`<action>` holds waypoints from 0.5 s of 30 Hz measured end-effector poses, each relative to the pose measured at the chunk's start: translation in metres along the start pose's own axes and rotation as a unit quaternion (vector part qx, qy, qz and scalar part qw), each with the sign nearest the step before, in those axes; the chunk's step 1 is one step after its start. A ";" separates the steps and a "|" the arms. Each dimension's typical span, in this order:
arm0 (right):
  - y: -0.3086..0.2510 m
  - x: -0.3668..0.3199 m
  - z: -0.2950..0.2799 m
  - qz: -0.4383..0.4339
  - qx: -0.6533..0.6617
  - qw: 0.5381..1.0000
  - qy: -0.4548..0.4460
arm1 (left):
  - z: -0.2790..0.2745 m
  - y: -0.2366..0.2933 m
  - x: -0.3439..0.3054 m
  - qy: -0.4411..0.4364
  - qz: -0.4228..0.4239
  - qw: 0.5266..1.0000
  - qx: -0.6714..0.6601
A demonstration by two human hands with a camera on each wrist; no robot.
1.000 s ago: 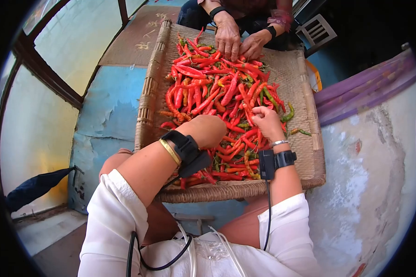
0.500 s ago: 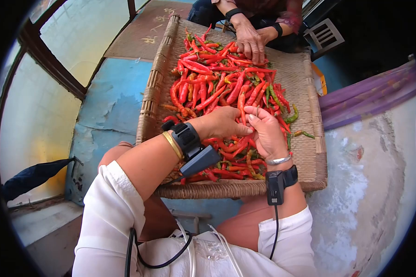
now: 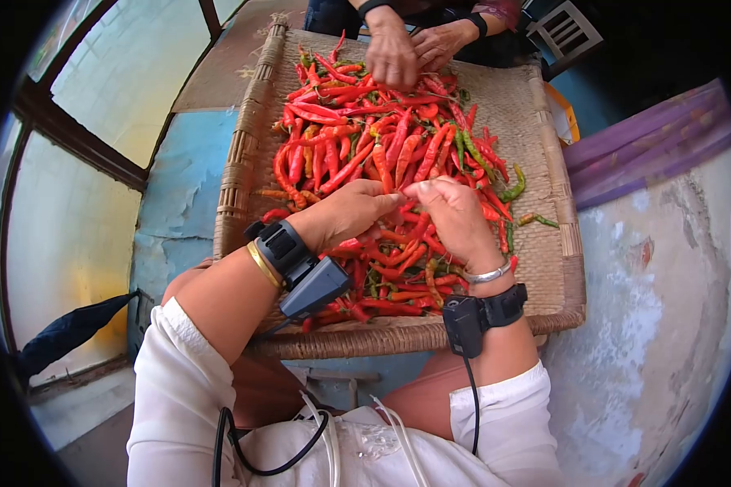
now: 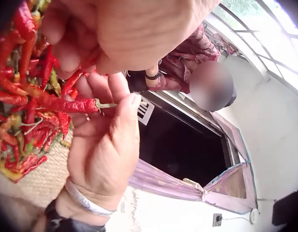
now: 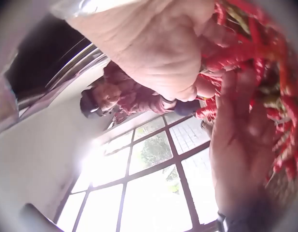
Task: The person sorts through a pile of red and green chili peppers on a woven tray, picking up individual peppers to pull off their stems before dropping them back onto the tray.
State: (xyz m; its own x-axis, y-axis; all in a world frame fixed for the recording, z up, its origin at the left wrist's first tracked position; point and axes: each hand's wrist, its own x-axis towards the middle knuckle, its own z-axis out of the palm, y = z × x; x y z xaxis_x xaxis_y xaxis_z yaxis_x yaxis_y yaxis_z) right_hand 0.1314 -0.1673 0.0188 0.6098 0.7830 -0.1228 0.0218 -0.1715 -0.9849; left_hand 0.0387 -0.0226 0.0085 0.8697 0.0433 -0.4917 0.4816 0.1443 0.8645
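Brought together now are the bare left hand (image 3: 345,213) and the bare right hand (image 3: 459,223), which were held well apart a second ago; over the near half of the heap of red chili peppers (image 3: 333,158) their fingertips are almost met. Across the basket, the opposite person's two hands (image 3: 391,58) have been parted too, lying side by side after being overlapped half a second ago.

And the action is caught in the left wrist view: a wrinkled red chili pepper (image 4: 67,104) is held by the right hand, its pale green stem (image 4: 108,106) pinched at the thumb, its body laid across partly bent fingers. The left hand is brought in right beside it, its fingers bent in that view; whether anything is gripped by them cannot be told, as red peppers are overlapped by the fingertips.

Below, the heap is carried by a wide, shallow, tan woven basket (image 3: 554,243), with a few green chili peppers (image 3: 513,185) seen at its right side. A gold-coloured bracelet (image 3: 265,265) is worn on the left wrist, a silver-coloured bracelet (image 3: 487,276) on the right, and both forearms are half covered by loose white sleeves (image 3: 183,357). Off to the right, a purple cloth (image 3: 642,154) is seen.
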 end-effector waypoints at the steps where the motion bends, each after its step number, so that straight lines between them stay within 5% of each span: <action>1: -0.007 -0.001 -0.010 -0.020 -0.200 0.979 0.046 | -0.003 -0.002 0.003 -0.013 -0.014 1.000 0.015; 2: -0.012 -0.001 -0.020 -0.039 -0.391 0.915 0.091 | -0.004 -0.002 0.003 -0.013 -0.013 1.000 0.017; 4: -0.024 0.002 -0.040 0.143 -0.246 0.955 0.082 | -0.005 -0.003 0.002 -0.035 -0.008 0.998 0.046; 7: -0.021 0.008 -0.068 0.021 0.035 0.984 0.176 | 0.000 -0.005 0.004 -0.039 -0.011 0.999 0.034; 8: -0.018 0.013 -0.069 -0.047 0.176 0.957 0.224 | 0.000 -0.006 0.003 -0.037 -0.008 0.999 0.037; 10: -0.020 0.017 -0.059 -0.054 0.203 0.942 0.263 | 0.000 -0.008 0.003 -0.044 -0.001 0.997 0.057; 13: -0.015 0.016 -0.042 0.105 0.059 0.989 0.086 | 0.002 0.000 -0.003 -0.054 0.002 0.994 0.099; 15: -0.010 0.015 -0.020 0.079 0.035 0.996 0.001 | 0.004 0.001 -0.004 -0.057 -0.003 0.991 0.118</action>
State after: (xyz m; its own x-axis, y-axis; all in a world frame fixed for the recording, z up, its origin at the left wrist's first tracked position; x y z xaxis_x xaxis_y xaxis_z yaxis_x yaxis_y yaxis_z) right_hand 0.1565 -0.1662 0.0291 0.6035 0.7477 -0.2771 -0.1308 -0.2500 -0.9594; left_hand 0.0365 -0.0266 0.0119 0.8670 -0.0700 -0.4933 0.4868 -0.0924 0.8686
